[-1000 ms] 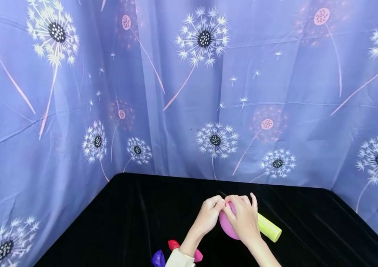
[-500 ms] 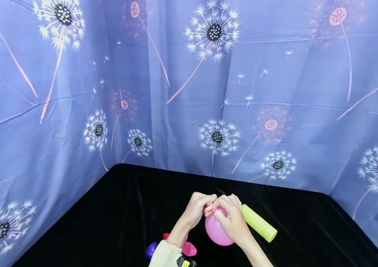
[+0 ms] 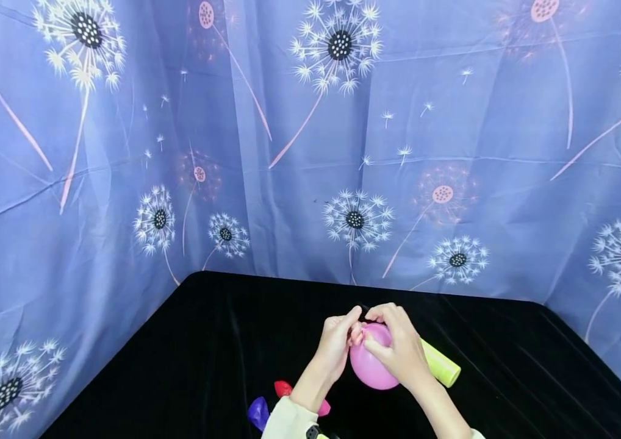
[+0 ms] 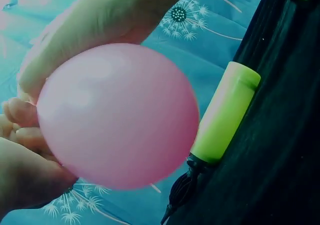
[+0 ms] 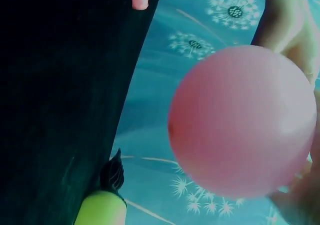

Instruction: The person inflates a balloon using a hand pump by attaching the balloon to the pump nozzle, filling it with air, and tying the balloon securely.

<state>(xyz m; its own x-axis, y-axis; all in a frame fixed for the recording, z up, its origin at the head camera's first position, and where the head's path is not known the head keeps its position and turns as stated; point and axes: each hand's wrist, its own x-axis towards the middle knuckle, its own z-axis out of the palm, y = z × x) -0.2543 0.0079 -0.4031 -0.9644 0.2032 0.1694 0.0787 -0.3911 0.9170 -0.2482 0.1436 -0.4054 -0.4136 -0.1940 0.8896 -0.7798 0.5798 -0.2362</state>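
Now my left hand (image 3: 334, 344) grips the pink balloon (image 3: 374, 369) by its neck, between both hands; whether my right hand (image 3: 405, 350) grips too, I cannot tell. Its forefinger has lifted higher, so work there seems unfinished. Beside lies a yellow-green cylinder (image 3: 440, 364).

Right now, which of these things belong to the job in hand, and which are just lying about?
Part of the job:
balloon, held by left fingers and right fingers

Just lying about, it seems:
green tube, though perhaps a pump for the balloon
red piece
blue piece
pink piece
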